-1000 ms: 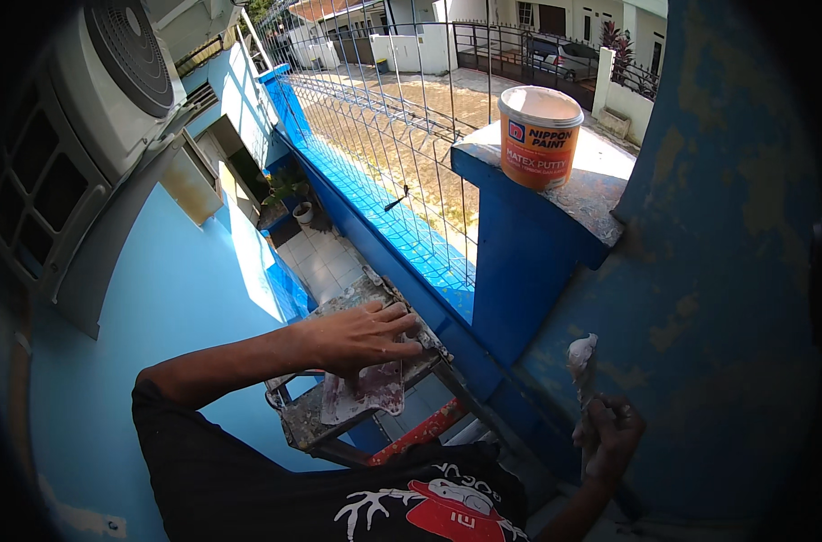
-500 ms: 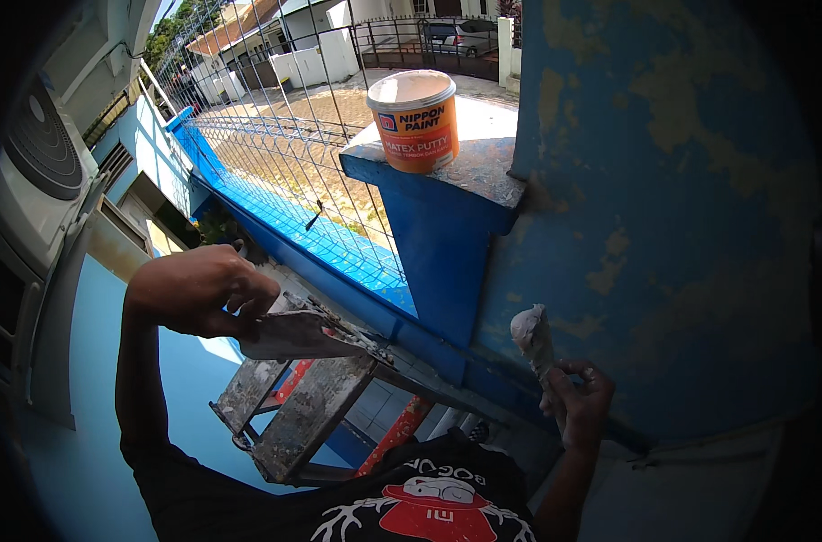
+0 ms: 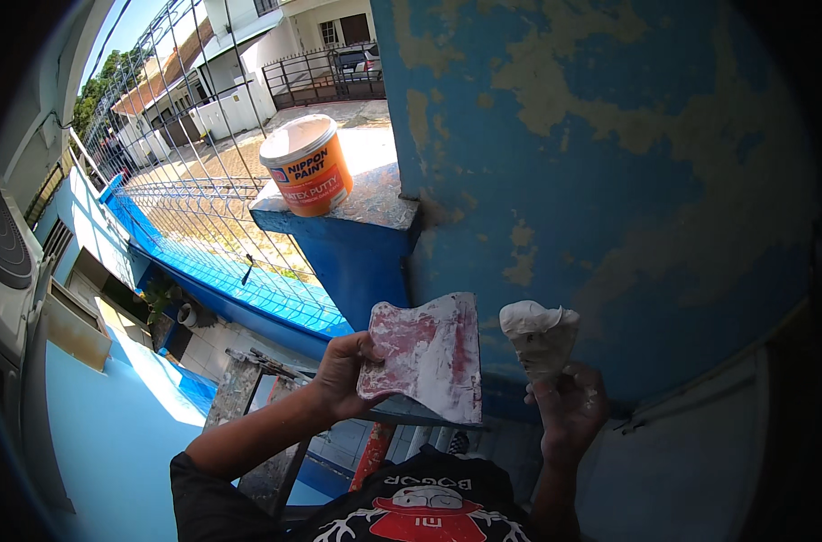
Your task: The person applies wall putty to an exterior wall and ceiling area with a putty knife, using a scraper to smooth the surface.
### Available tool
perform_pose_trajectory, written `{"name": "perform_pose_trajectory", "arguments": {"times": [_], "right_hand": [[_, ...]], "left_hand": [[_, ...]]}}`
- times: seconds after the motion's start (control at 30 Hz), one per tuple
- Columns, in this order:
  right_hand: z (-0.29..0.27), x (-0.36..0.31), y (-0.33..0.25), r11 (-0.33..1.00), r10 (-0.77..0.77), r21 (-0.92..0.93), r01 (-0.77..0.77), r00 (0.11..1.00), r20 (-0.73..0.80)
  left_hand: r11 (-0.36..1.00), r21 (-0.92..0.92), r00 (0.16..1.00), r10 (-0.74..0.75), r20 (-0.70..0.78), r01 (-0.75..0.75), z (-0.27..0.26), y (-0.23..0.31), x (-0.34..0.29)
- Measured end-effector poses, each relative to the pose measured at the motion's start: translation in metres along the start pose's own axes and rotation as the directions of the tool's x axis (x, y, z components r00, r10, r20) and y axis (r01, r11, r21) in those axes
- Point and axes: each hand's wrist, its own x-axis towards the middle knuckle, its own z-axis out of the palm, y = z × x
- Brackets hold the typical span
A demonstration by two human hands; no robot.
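Out front of my black T-shirt [image 3: 429, 501], both hands occupied. My L hand [image 3: 343, 379] is closed on the L edge of a reddish spreader plate [image 3: 424, 352], thumb on upper face; white filler paste smeared over said face, heaviest twd. R side. My R hand [image 3: 571, 415] grips a filling knife [image 3: 539, 334], blade up, thickly loaded w/ white paste; handle mostly hidden by fingers. Knife just R of plate, gap btwn. the two. Orange tub [image 3: 316, 181] stands on ledge of blue pillar [image 3: 357, 275], beyond plate, adj. to blue wall [image 3: 555, 226]; wall finish poor, pale patches thru paint. Wire-mesh fence [image 3: 203, 194] L of pillar. Stained platform [image 3: 233, 388] beyond my L forearm; red bar [image 3: 373, 456] below plate.
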Motion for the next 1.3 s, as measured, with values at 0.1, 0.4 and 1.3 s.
{"name": "perform_pose_trajectory", "arguments": {"times": [0.1, 0.4, 1.3], "right_hand": [[0.002, -0.008, 0.004, 0.909, -0.27, -0.339, 0.242, 0.962, -0.039], [0.0, 0.008, -0.005, 0.424, -0.633, -0.654, 0.627, 0.721, 0.281], [-0.056, 0.022, -0.012, 0.151, -0.471, -0.609, 0.779, 0.598, 0.649]], "left_hand": [[0.989, -0.072, 0.988, -0.122, 0.09, 0.129, 0.012, -0.02, 0.014], [0.967, -0.03, 0.965, -0.248, 0.087, 0.251, 0.021, -0.038, 0.03], [0.934, -0.232, 0.944, -0.213, 0.25, 0.272, -0.036, -0.065, 0.037]]}}
